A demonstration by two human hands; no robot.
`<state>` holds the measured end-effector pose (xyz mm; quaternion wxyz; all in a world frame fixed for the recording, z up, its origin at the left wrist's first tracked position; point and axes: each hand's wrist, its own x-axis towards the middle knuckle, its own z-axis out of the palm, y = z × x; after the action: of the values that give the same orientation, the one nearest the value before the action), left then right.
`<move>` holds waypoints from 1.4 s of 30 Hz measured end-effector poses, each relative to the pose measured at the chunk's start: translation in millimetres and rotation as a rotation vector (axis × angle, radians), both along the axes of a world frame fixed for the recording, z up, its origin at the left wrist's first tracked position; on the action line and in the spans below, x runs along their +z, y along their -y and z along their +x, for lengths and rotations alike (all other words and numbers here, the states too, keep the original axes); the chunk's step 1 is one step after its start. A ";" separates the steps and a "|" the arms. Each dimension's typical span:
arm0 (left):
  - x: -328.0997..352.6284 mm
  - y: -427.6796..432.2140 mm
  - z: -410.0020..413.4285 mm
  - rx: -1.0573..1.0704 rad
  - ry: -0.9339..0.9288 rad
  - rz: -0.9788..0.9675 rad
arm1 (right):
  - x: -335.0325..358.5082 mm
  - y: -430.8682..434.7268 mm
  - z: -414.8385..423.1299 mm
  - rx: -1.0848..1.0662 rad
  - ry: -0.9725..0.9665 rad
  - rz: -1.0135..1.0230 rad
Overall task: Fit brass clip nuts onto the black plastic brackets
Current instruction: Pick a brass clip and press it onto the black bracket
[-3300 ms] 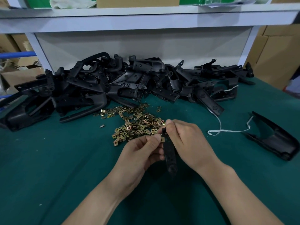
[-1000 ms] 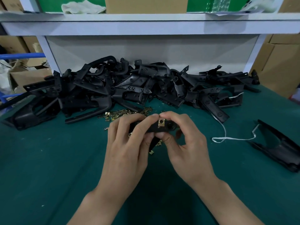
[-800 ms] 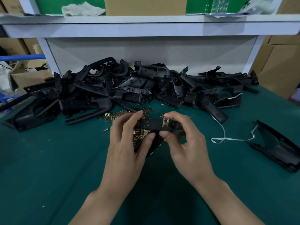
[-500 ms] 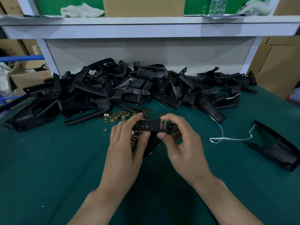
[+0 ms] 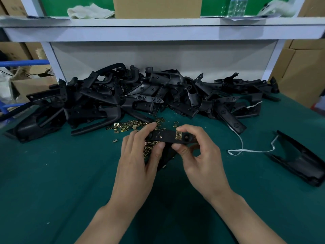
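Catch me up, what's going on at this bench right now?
A person holds one black plastic bracket in both hands above the green table. The left hand grips its left end. The right hand pinches it at a brass clip nut seated on the bracket. More loose clip nuts lie just behind the hands, and a heap of brackets is piled along the back.

bracket (image 5: 165, 136) now horizontal, clip nut (image 5: 178, 135) on
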<state>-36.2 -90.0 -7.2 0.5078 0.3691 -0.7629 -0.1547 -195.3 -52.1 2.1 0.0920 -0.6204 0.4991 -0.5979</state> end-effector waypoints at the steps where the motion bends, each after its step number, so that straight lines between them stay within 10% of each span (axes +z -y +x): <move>1: 0.2 -0.1 -0.1 0.000 0.001 -0.004 | -0.2 0.2 0.0 -0.002 -0.002 0.000; 42: -4.7 0.7 -4.5 -0.011 -0.045 0.159 | -6.3 3.2 5.0 0.068 0.118 0.137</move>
<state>-40.7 -90.8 -11.9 0.4929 0.4003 -0.7388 -0.2259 -190.3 -55.2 -4.2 0.1834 -0.5930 0.5112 -0.5944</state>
